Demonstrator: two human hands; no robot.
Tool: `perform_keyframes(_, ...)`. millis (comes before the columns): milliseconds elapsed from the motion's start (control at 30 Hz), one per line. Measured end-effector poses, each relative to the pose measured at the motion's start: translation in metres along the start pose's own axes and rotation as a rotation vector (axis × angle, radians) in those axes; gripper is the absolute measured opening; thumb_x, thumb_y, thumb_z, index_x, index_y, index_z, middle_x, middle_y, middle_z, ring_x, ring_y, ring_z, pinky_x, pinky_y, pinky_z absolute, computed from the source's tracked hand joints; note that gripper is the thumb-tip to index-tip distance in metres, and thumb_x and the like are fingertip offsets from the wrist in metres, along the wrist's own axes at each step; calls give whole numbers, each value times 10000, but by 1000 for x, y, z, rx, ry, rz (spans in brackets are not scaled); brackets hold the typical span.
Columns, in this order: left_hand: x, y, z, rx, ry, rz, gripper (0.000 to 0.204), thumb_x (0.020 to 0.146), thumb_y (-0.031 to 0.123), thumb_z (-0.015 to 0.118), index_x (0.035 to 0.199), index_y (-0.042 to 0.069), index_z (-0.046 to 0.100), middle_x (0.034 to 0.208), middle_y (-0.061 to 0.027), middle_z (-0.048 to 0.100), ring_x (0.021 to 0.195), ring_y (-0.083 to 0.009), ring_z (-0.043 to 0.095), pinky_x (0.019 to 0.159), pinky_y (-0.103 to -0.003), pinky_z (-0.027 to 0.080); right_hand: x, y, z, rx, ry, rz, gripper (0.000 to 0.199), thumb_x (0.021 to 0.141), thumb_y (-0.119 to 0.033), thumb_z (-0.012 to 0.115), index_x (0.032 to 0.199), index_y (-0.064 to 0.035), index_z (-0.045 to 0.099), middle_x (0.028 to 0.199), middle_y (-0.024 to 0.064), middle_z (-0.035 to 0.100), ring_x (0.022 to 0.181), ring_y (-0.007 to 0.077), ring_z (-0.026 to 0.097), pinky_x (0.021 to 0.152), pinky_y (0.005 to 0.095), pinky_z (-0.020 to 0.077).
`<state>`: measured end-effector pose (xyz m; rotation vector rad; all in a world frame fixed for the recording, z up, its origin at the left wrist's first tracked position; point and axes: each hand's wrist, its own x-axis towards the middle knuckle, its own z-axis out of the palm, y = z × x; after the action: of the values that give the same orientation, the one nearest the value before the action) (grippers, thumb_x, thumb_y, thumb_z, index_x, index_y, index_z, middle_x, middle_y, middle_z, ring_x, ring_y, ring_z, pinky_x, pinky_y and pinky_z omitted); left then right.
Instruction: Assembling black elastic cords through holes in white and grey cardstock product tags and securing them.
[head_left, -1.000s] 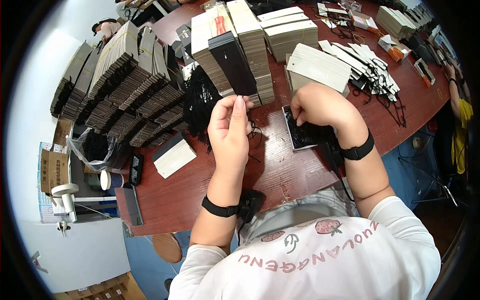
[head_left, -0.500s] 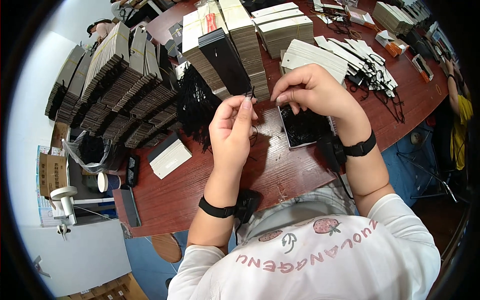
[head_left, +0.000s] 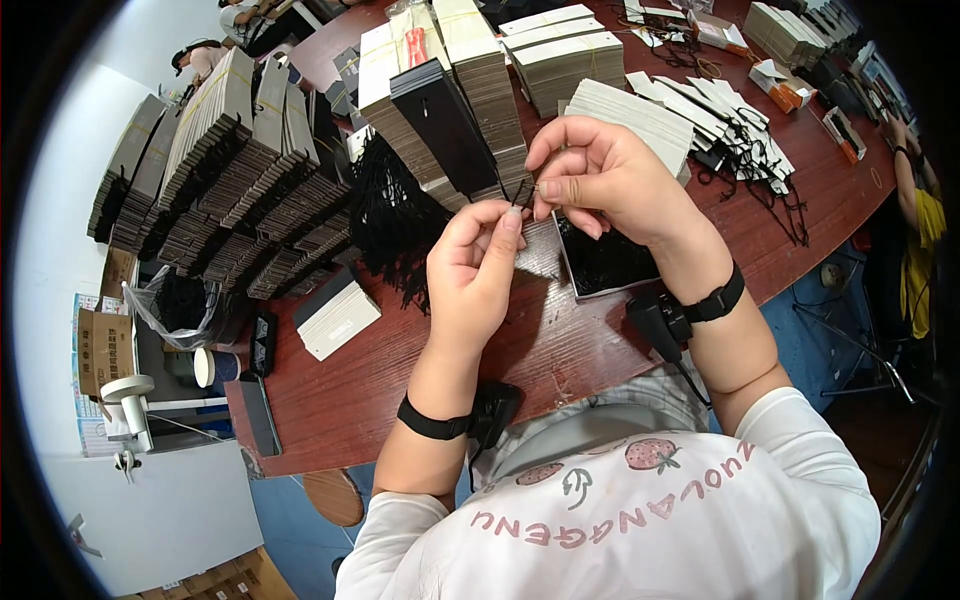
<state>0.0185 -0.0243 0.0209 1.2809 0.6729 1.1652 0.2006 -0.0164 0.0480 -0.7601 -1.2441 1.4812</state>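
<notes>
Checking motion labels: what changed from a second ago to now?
The right hand lifted off the black tray and came up to the left hand; both now pinch a thin black string between their fingertips. The left hand stayed raised over the table. The card stacks stayed put.

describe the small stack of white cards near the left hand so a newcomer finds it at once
Start at the reddish-brown wooden table and find the person's left hand raised over its middle. Left of that hand's wrist, below the black bundle of cords, lies the small white card stack. It lies flat and alone, while the tall card stacks behind it lean in rows.
</notes>
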Motion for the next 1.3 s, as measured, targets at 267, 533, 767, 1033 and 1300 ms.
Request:
perform_keyframes(267,1,0,-1,41,15,-1,107,905,60,546,975,-17,569,785,3,558,713,-45,504,645,-173,411,2,5,-5,97,-65,100,154,811,-42,630,928,-13,535,729,110,650,408,51,463,349,159,300)
perform_keyframes(533,2,-1,0,-51,18,-21,105,905,64,548,972,-14,568,798,4,563,733,-46,506,663,-181,415,7,17,-7,-236,-51,-155,247,758,-44,688,989,8,618,842,58,636,639,66,546,567,177,433)
perform_keyframes(767,1,-2,-6,-46,-58,-84,120,906,107,560,957,1,579,755,19,554,642,-14,464,553,-150,358,6,14,-2,-1,-57,54,218,768,-29,679,978,28,662,865,68,642,777,114,606,677,215,479)
perform_keyframes(1033,2,-4,-6,-56,-23,-77,126,902,126,571,952,13,589,720,19,557,562,-1,422,475,-152,310,6,13,1,-47,-43,10,202,765,-10,670,961,36,663,907,66,620,802,119,596,687,212,480)
perform_keyframes(1300,3,-2,-4,-39,32,-50,122,897,124,579,948,14,597,713,13,552,561,-1,420,463,-152,304,7,16,4,-61,25,-9,168,788,-29,661,940,43,664,867,62,622,802,115,588,674,203,471)
